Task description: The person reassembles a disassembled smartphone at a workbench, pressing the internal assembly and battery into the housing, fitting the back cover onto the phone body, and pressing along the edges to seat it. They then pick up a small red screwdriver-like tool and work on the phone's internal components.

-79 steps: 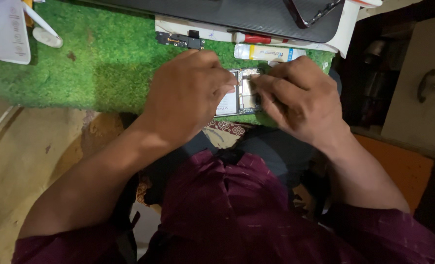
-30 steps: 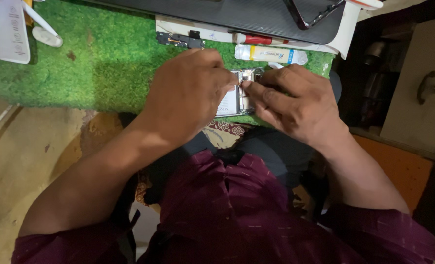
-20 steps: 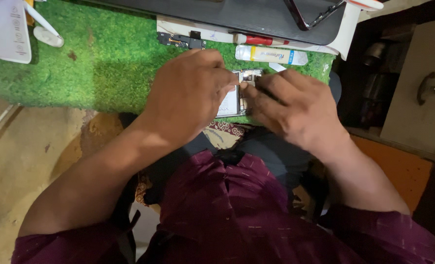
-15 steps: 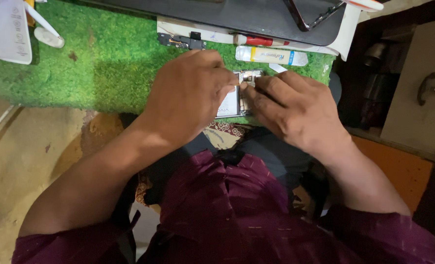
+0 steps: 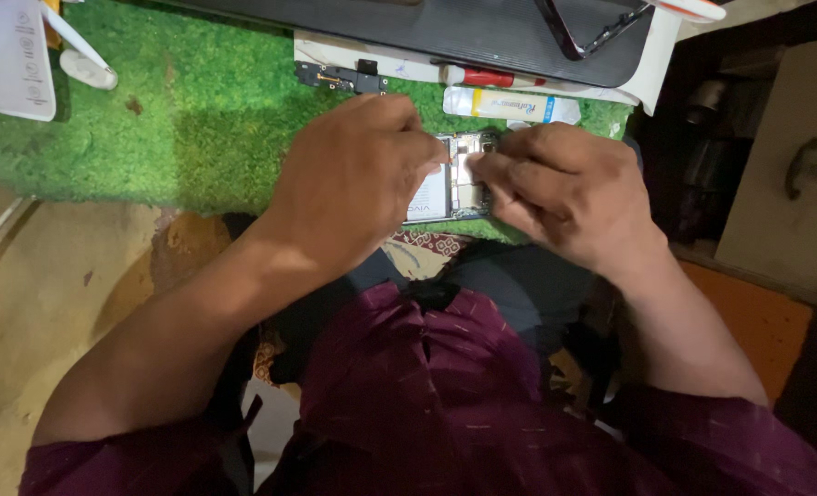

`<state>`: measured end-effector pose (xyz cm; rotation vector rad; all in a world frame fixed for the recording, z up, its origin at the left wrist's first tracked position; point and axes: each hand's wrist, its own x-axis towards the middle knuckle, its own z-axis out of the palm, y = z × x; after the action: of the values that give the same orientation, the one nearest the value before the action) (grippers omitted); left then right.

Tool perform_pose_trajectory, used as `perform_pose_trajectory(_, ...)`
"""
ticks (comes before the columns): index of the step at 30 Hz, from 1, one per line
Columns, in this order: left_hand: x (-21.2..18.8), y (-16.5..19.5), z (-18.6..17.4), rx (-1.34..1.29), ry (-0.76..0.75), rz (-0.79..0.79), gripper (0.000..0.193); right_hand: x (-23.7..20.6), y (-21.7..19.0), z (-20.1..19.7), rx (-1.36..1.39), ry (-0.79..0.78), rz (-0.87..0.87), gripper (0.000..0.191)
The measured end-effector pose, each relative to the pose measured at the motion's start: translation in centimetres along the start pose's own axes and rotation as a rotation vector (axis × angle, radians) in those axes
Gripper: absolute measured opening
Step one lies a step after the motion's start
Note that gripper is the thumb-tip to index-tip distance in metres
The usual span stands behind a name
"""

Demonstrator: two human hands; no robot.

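An opened phone (image 5: 453,180) with its back off lies at the near edge of a green turf mat (image 5: 197,119), its battery and inner parts showing between my hands. My left hand (image 5: 353,179) covers the phone's left side and grips it with curled fingers. My right hand (image 5: 556,188) is at the phone's right side, fingers pinched together over its upper part; whatever is pinched is too small to tell. Most of the phone is hidden under both hands.
Beyond the phone lie a white tube (image 5: 510,106), a red-capped pen (image 5: 482,78), a small black part (image 5: 340,78) and a dark flat device (image 5: 445,32) with a phone frame (image 5: 592,32) on it. White paper (image 5: 9,60) sits far left. A cabinet (image 5: 794,174) stands right.
My right hand's fingers have shifted slightly over the phone's upper right part. My left hand has stayed on the phone.
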<state>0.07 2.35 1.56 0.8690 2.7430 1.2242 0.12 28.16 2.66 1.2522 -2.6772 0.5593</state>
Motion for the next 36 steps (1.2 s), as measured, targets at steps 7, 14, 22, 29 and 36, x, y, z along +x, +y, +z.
perform_pose_trajectory(7, 0.0, -0.2, -0.2, 0.013, -0.001, 0.007, 0.016, 0.4, -0.1, -0.1, -0.005, 0.003, -0.006, 0.013)
perform_pose_trajectory(14, 0.1, -0.1, 0.0, 0.068, -0.003, 0.049, 0.016, 0.4, -0.2, -0.2, -0.021, 0.013, -0.048, 0.014)
perform_pose_trajectory(22, 0.1, -0.1, 0.0, 0.044, 0.006, 0.045, 0.015, 0.7, -0.3, 0.4, -0.066, 0.014, -0.097, 0.010)
perform_pose_trajectory(29, 0.3, 0.0, -0.3, 0.035, -0.024, 0.019, 0.016, 1.7, -2.0, -0.9, -0.203, -0.077, -0.090, 0.022)
perform_pose_trajectory(36, 0.2, 0.2, -0.6, 0.007, -0.011, 0.001, 0.014, 1.9, -2.7, -1.8, -0.159, -0.151, -0.048, 0.036)
